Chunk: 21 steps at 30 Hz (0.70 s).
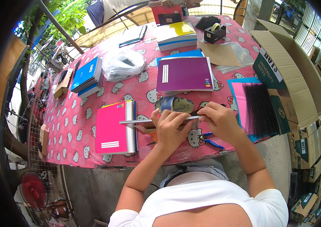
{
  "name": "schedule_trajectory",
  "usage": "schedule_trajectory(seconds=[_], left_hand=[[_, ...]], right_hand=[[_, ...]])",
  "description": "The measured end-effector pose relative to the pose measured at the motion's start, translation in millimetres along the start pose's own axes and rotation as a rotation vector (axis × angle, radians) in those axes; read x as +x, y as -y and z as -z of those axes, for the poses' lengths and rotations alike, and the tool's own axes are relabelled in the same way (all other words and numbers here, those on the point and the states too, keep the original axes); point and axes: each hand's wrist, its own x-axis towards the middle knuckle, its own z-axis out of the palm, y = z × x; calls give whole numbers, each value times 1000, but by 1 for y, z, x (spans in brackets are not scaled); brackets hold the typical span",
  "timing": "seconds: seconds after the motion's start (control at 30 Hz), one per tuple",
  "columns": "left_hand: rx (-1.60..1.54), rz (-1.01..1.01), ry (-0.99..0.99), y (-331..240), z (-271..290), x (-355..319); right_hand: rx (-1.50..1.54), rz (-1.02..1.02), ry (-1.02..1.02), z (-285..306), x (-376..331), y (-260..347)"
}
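A notebook (129,122) stands nearly edge-on in front of me, its spiral-bound edge on top. My left hand (172,126) is closed round the middle of it. At its right end, my right hand (218,118) pinches the binding; the fingers hide the coil's tip. Just below that hand lie blue-handled cutting pliers (212,141), jaws apart. A pink spiral notebook stack (111,130) rests left of the held notebook. Beyond my hands is a camouflage-patterned object with a blue band (174,103), partly covered. A purple notebook (185,74) tops the stack behind it.
Black spiral coils (258,108) lie on pink and blue covers at right, beside an open carton (287,72). Blue notebooks (88,75), a plastic bag (124,65), a yellow-topped stack (175,36) and a tape dispenser (215,34) occupy the pink table. Across it, a person holds a red notebook (167,15).
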Motion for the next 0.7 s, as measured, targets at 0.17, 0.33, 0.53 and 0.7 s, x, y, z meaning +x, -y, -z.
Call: schedule_trajectory(seconds=[0.17,0.33,0.53,0.7], left_hand=[[23,1,-4,-1,-2,-1],[13,-8,10,2,-2,2],[-15,-45,-15,-2,0,4],[-153,-306,3,-7,-5,13]], right_hand=[[140,-92,44,1,1,-5],[4,17,8,-5,-4,-3],[194,-195,27,10,0,5],[184,-92,44,15,0,-5]])
